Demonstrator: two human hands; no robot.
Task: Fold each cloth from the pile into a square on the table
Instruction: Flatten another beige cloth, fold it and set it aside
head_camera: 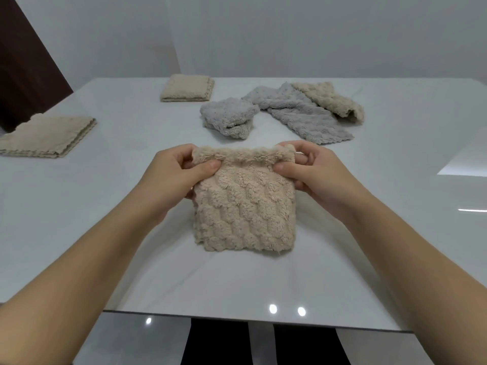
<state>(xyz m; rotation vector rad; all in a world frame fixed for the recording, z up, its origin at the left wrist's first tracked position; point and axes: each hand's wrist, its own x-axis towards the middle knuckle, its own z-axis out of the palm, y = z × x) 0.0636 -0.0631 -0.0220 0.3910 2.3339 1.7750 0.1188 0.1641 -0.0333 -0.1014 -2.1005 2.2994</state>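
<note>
Head view: fingers (184,153) of left hand (174,177) and right hand (316,172) pinch top corners of the beige cloth (245,206).

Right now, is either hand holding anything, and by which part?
Both hold the folded beige cloth by its upper edge: the left hand pinches the left corner, the right hand the right corner.

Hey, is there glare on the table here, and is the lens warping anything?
Head view: small bright light spots near the front edge of the glossy table, a pale reflection at right; the wide lens stretches both forearms toward the corners; the beige cloth looks sharp.
</note>
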